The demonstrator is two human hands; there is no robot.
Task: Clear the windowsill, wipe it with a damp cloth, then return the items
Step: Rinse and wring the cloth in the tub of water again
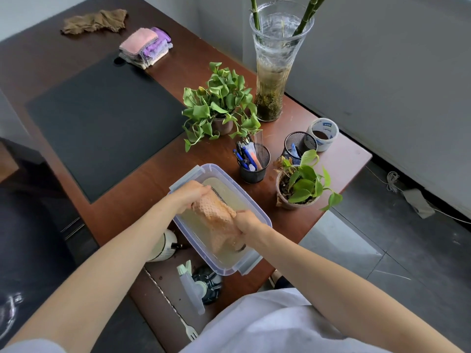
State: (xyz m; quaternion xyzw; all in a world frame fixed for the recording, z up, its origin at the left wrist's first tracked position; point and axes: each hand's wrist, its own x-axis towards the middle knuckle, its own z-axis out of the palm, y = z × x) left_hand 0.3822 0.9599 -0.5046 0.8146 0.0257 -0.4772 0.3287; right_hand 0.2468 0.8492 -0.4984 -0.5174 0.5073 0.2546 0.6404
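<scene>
Cloth gripped over plastic tub

Left hand [190, 196] and right hand [248, 221] each clench an end of the peach cloth [219, 220] above the water-filled plastic tub [257, 212]; pen cup [253, 161] and potted plant [298, 189] stand just beyond the tub.

Tub [229, 269] on desk [142, 179], front-R; cloth [219, 220] in it, L hand [190, 193] on far end, R hand [248, 220] on near end. Pen cup [254, 167] behind tub, cup plant [300, 184] to tub's R. Potted plant [219, 103] behind pen cup, vase [272, 72] behind-R. Mat [102, 118] L.
</scene>
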